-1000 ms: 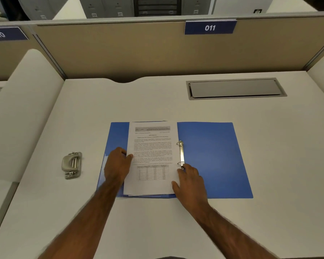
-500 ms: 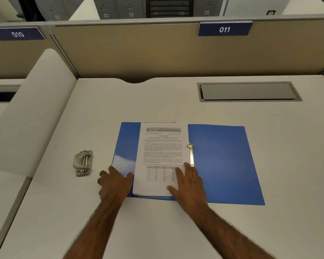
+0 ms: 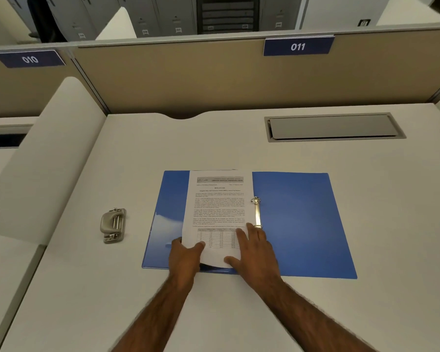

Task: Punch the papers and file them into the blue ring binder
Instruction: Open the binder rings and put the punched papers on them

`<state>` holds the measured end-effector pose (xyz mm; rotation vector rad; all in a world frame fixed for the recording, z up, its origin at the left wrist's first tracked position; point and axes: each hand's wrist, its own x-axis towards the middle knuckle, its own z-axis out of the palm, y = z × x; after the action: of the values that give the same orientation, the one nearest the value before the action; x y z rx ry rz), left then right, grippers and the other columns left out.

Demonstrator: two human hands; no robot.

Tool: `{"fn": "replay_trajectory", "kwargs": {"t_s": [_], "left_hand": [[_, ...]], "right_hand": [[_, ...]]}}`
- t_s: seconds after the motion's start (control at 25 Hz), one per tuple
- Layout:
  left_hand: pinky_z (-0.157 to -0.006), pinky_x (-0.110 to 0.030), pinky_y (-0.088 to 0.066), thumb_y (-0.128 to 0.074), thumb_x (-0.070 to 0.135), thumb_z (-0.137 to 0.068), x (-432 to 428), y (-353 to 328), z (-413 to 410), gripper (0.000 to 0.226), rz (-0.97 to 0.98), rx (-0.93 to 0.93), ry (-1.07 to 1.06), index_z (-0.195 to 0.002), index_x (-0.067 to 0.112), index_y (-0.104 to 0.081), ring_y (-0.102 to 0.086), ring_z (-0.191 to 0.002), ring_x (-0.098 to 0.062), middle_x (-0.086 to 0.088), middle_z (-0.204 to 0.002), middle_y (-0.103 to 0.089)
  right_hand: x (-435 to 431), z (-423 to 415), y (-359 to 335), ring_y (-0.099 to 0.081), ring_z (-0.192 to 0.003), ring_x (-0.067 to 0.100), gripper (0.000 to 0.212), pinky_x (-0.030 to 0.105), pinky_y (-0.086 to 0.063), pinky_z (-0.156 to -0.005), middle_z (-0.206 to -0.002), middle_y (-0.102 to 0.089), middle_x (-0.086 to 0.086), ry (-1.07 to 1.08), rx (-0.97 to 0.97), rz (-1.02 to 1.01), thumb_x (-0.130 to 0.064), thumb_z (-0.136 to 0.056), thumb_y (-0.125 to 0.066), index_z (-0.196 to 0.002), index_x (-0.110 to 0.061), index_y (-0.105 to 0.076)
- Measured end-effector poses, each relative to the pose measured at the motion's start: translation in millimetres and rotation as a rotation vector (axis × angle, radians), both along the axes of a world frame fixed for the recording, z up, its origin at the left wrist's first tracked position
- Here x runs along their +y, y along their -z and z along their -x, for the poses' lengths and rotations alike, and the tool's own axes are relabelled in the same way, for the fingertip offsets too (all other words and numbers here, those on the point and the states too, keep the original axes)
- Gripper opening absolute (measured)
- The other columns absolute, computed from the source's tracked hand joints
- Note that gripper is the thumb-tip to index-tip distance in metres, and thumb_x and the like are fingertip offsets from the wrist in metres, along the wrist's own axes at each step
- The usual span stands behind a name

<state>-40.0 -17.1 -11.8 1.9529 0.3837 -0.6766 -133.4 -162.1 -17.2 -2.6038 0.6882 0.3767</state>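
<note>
The blue ring binder [image 3: 302, 224] lies open and flat on the desk, its metal rings [image 3: 257, 212] along the spine. A stack of printed papers [image 3: 220, 207] rests on the binder's left half, just left of the rings. My left hand [image 3: 186, 257] grips the stack's near left corner, thumb on top, and the near edge lifts slightly. My right hand [image 3: 254, 250] lies flat on the near right corner, fingers spread, close to the lower ring. A grey metal hole punch [image 3: 113, 224] sits on the desk left of the binder, untouched.
A grey cable hatch [image 3: 333, 127] is set into the white desk [image 3: 137, 161] at the back right. A beige partition [image 3: 214, 77] with a "011" label closes the far side. A curved white divider [image 3: 43, 153] rises on the left.
My left hand moved from the desk beside the binder onto the stack's near left corner and took hold of it. The right hand slid down toward the near right corner.
</note>
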Motion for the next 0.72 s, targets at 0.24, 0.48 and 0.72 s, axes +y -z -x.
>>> {"fn": "replay_trajectory", "kwargs": {"t_s": [0.24, 0.48, 0.72], "left_hand": [[-0.091, -0.041, -0.057, -0.063, 0.034, -0.094, -29.0, -57.5, 14.9, 0.031, -0.057, -0.339, 0.202, -0.119, 0.017, -0.059, -0.065, -0.099, -0.019, -0.003, -0.114, -0.067], [-0.059, -0.006, -0.043, -0.058, 0.03, -0.097, -98.2, -106.5, 65.4, 0.01, 0.11, -0.555, 0.568, -0.091, 0.022, -0.062, -0.062, -0.073, 0.005, 0.014, -0.081, -0.064], [-0.096, -0.028, -0.05, -0.033, 0.064, -0.083, -150.9, -76.6, 92.7, 0.063, 0.08, -0.37, 0.84, -0.132, 0.031, -0.056, -0.06, -0.114, -0.015, 0.01, -0.135, -0.059]], "right_hand": [[-21.1, -4.1, -41.1, -0.062, -0.11, 0.018, 0.062, 0.029, -0.05, -0.082, -0.127, -0.062, -0.002, 0.349, -0.149, -0.233, -0.072, -0.088, -0.049, -0.128, -0.025, -0.057], [-83.4, -10.2, -113.6, -0.07, -0.085, 0.024, 0.072, 0.046, -0.061, -0.077, -0.088, -0.071, 0.0, 0.673, -0.354, -0.628, -0.086, -0.08, -0.032, -0.08, -0.023, -0.065], [-143.7, 20.0, -119.1, -0.07, -0.079, 0.025, 0.024, 0.045, -0.064, -0.066, -0.093, -0.072, 0.005, 0.707, -0.385, -0.515, -0.039, -0.096, -0.057, -0.087, -0.018, -0.066]]}}
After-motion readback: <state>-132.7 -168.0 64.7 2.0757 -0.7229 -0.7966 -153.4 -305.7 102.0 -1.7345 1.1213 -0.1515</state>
